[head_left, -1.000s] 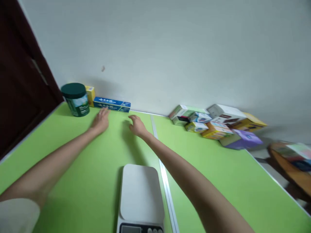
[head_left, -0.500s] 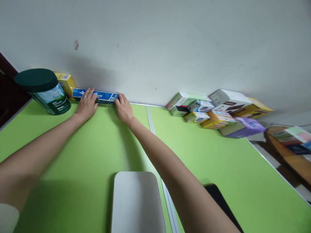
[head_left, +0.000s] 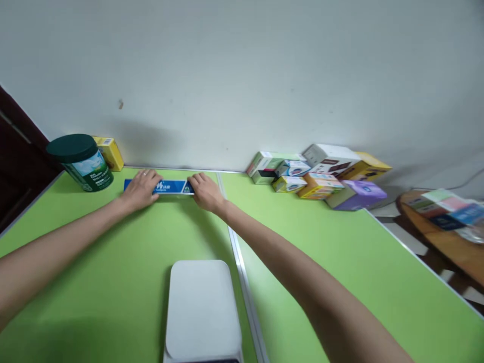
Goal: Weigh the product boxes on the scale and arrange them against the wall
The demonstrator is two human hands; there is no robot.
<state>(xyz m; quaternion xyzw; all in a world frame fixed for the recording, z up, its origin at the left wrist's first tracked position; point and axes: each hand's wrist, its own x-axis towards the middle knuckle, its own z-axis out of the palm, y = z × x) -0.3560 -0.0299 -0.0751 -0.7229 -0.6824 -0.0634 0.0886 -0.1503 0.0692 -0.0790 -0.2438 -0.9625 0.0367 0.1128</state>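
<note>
A long blue toothpaste box [head_left: 172,187] lies level between my two hands, a short way out from the wall. My left hand [head_left: 142,189] is closed over its left part, fingers on top and toward the far side. At the box's right end, my right hand [head_left: 206,190] grips with curled fingers. Whether the box touches the table or is slightly raised, I cannot tell. To the left stand a dark green lidded tub [head_left: 85,162] and, behind it, a yellow box [head_left: 109,154].
A white flat-topped device [head_left: 202,310] sits near me on the green table [head_left: 113,272]. Several boxes, among them a purple one [head_left: 355,195] and a white one [head_left: 328,157], cluster by the wall at right. Beyond the table's right edge is a wooden surface [head_left: 427,222] with packages.
Both hands have drawn the toothpaste box away from the wall toward me. The view has shifted, and the dark object by my right forearm no longer shows.
</note>
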